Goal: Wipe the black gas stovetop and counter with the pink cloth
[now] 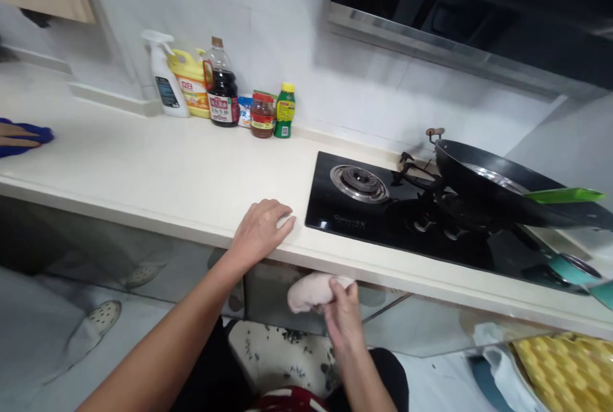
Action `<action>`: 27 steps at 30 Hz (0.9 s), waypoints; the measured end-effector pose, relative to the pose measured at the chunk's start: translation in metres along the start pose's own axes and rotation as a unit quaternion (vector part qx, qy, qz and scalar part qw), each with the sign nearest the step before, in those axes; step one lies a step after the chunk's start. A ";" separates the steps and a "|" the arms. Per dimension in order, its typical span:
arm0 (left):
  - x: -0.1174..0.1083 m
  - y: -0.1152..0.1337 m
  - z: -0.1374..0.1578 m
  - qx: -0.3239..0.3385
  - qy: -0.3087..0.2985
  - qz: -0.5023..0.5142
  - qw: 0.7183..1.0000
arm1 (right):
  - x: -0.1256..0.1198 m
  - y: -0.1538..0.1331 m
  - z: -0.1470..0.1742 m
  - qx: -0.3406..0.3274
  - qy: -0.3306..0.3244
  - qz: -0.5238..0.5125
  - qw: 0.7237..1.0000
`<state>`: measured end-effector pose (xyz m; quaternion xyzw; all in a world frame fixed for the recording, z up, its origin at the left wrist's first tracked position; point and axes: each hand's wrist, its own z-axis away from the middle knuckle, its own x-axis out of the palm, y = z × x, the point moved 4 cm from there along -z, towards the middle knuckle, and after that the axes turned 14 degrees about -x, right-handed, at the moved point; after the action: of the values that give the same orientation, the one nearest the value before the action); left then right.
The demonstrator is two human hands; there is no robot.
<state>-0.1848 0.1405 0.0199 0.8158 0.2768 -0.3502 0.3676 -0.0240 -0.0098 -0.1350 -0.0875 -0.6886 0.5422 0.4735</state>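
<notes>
My left hand (262,225) rests on the white countertop (158,169) near its front edge, left of the stove. Its thumb is apart from the fingers and it holds nothing. Below the counter edge, my right hand (343,310) grips a folded whitish cloth (311,292). The cloth is in front of the glossy cabinet doors (272,284); whether it touches them I cannot tell. The black gas stove (354,207) is set into the counter to the right of my left hand.
Along the wall stand a spray bottle (167,76), a yellow jug (191,83), a dark sauce bottle (223,89), a red-lidded jar (262,117) and a green bottle (285,112). A black wok (460,160) sits on the stove. At far left, another person's hand (19,136) lies on blue cloth.
</notes>
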 end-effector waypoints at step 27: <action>-0.020 0.028 0.035 0.064 0.019 0.238 0.969 | -0.025 -0.008 0.022 0.068 -0.009 -0.019 0.997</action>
<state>-0.1900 0.0923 0.0296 0.8863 0.0588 -0.2543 0.3825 -0.0243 -0.0435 -0.1408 -0.0370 -0.6560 0.5795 0.4822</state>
